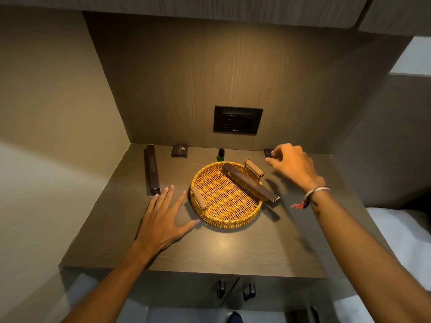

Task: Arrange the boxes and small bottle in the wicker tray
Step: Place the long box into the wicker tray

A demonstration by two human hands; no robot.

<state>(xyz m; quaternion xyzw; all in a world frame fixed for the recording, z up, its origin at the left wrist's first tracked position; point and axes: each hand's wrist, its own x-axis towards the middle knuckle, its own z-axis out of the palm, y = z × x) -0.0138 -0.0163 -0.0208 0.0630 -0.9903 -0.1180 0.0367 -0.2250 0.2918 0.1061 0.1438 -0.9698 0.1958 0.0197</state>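
Note:
A round wicker tray with two handles sits mid-counter. A long dark box lies across its right rim, one end sticking out past the edge. Another long dark box lies on the counter at the left. A small square box rests near the back wall, and a small green bottle stands just behind the tray. A second small dark box sits at the back right, partly hidden by my right hand, whose curled fingertips are at it. My left hand lies flat with fingers spread, left of the tray.
The wooden counter sits in a niche with walls at the left and back. A black socket plate is on the back wall. Cabinet handles show below the front edge. White bedding lies to the right.

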